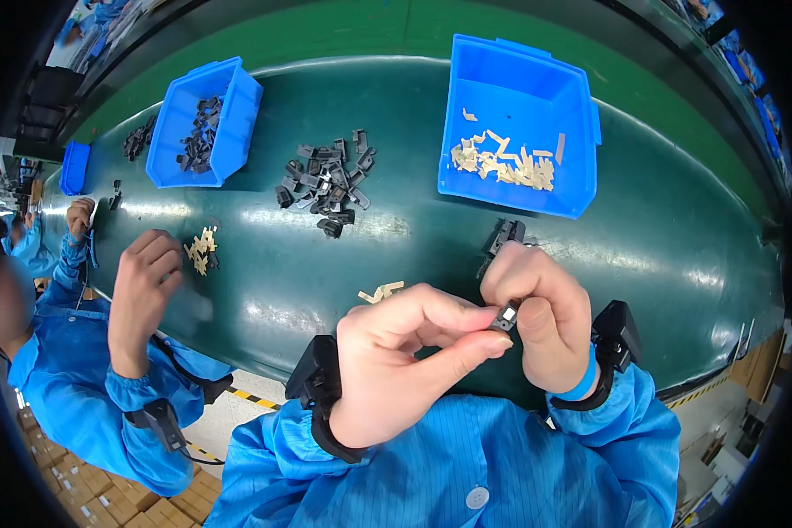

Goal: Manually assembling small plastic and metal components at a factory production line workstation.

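Observation:
My left hand [405,352] and my right hand [546,317] meet over the near edge of a dark green belt [642,264]. Both pinch one small black plastic part [505,315] with a pale insert between fingertips and thumbs. A few beige clips [380,291] lie on the belt just beyond my left hand. Two more black parts [505,234] rest behind my right hand. Each of my wrists carries a black strapped device.
A blue bin [519,114] holding beige clips stands at the far right. A loose pile of black parts [326,180] lies mid-belt, beside a second blue bin [204,123] of black parts. A co-worker's hand [145,286] in a blue sleeve works at the left near beige pieces [202,251].

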Action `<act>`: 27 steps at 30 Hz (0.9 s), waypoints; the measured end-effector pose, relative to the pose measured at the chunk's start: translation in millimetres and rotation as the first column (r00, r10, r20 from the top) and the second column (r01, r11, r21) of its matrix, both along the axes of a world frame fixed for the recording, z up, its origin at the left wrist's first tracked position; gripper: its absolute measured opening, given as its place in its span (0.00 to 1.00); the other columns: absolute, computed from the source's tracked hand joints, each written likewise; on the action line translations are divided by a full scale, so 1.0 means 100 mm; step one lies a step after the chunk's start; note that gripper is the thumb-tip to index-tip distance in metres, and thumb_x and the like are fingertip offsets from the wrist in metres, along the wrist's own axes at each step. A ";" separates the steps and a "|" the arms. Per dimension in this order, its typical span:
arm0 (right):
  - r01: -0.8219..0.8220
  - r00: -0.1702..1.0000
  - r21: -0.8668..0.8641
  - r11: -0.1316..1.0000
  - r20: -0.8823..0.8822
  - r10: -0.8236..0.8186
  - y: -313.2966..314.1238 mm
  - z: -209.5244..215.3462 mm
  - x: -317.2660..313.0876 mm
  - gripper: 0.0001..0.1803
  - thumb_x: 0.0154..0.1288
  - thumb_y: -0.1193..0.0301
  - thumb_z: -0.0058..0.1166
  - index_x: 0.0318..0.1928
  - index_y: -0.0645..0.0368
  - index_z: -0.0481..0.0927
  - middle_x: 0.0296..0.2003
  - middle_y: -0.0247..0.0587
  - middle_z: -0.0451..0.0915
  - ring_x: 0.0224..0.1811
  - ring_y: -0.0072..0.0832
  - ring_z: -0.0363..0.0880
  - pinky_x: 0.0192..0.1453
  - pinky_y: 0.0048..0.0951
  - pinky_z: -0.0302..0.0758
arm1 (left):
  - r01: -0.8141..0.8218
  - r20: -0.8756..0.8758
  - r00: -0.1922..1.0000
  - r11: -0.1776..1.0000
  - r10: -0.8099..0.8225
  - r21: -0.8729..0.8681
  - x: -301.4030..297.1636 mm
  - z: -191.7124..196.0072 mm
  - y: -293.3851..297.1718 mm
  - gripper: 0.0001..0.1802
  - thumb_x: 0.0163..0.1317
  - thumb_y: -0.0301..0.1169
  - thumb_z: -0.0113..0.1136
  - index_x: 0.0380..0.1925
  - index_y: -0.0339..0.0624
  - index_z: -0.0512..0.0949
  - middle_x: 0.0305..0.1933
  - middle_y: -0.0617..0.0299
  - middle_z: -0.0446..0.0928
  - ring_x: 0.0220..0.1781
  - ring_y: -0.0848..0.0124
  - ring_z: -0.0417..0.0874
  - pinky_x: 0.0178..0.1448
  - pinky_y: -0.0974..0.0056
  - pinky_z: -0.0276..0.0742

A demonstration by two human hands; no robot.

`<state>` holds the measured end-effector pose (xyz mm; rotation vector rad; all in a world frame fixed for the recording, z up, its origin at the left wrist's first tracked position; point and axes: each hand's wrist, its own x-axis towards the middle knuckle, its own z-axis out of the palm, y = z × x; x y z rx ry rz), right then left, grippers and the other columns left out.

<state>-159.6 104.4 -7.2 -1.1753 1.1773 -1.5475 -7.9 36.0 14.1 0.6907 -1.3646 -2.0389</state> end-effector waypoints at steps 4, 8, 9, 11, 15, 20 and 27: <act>0.127 0.964 -0.104 0.986 -0.219 -0.148 -0.01 -0.01 0.04 0.19 0.69 0.58 0.53 0.29 0.61 0.69 0.25 0.39 0.69 0.26 0.32 0.68 0.29 0.30 0.65 | -0.005 -0.011 1.000 0.999 0.006 0.033 0.00 -0.02 0.04 0.08 0.56 0.12 0.62 0.36 0.29 0.76 0.35 0.47 0.81 0.35 0.65 0.86 0.40 0.66 0.84; 0.093 0.958 -0.100 0.991 -0.262 -0.116 0.01 -0.01 0.03 0.18 0.68 0.60 0.55 0.30 0.61 0.69 0.26 0.38 0.70 0.26 0.30 0.68 0.29 0.29 0.66 | -0.014 -0.052 0.998 0.995 0.019 0.098 0.00 -0.02 0.04 0.08 0.56 0.12 0.61 0.36 0.29 0.76 0.36 0.47 0.81 0.35 0.64 0.86 0.39 0.66 0.84; 0.085 0.961 -0.108 0.990 -0.254 -0.110 0.01 0.00 0.03 0.18 0.68 0.60 0.55 0.30 0.61 0.69 0.26 0.38 0.70 0.26 0.30 0.68 0.29 0.29 0.66 | -0.023 -0.044 0.999 0.996 0.027 0.089 0.02 -0.02 0.02 0.08 0.56 0.12 0.61 0.36 0.29 0.76 0.36 0.47 0.81 0.35 0.64 0.86 0.39 0.66 0.84; 0.020 0.989 -0.039 0.999 -0.147 -0.026 0.01 0.00 0.02 0.15 0.68 0.63 0.55 0.32 0.61 0.70 0.27 0.38 0.70 0.27 0.27 0.68 0.30 0.25 0.67 | 0.017 0.042 0.999 1.000 -0.018 0.015 0.05 -0.02 -0.03 0.07 0.57 0.12 0.61 0.35 0.28 0.76 0.36 0.47 0.81 0.35 0.64 0.86 0.39 0.66 0.84; 0.011 0.981 -0.029 1.000 -0.195 -0.016 0.02 0.00 -0.01 0.11 0.66 0.67 0.54 0.36 0.62 0.71 0.31 0.38 0.71 0.28 0.22 0.68 0.33 0.22 0.68 | -0.151 0.233 0.955 0.977 0.184 -0.153 0.14 0.02 -0.29 0.04 0.59 0.17 0.61 0.35 0.29 0.77 0.32 0.53 0.82 0.33 0.70 0.85 0.37 0.69 0.81; 0.194 0.965 -0.011 0.981 -0.179 -0.192 0.01 0.03 -0.05 0.07 0.67 0.71 0.50 0.36 0.62 0.71 0.30 0.35 0.71 0.28 0.18 0.64 0.34 0.19 0.64 | -0.246 0.395 0.703 0.725 0.591 -0.644 0.27 -0.25 -0.84 0.06 0.57 0.24 0.66 0.32 0.33 0.81 0.25 0.58 0.83 0.27 0.77 0.84 0.33 0.73 0.76; 0.284 0.928 0.029 0.958 -0.260 -0.267 -0.02 0.04 -0.10 0.03 0.68 0.76 0.49 0.35 0.61 0.70 0.28 0.31 0.71 0.29 0.16 0.64 0.35 0.19 0.63 | -0.055 0.472 0.595 0.619 0.650 -0.783 0.31 -0.23 -0.90 0.11 0.56 0.21 0.65 0.40 0.34 0.80 0.31 0.61 0.81 0.32 0.78 0.82 0.35 0.74 0.74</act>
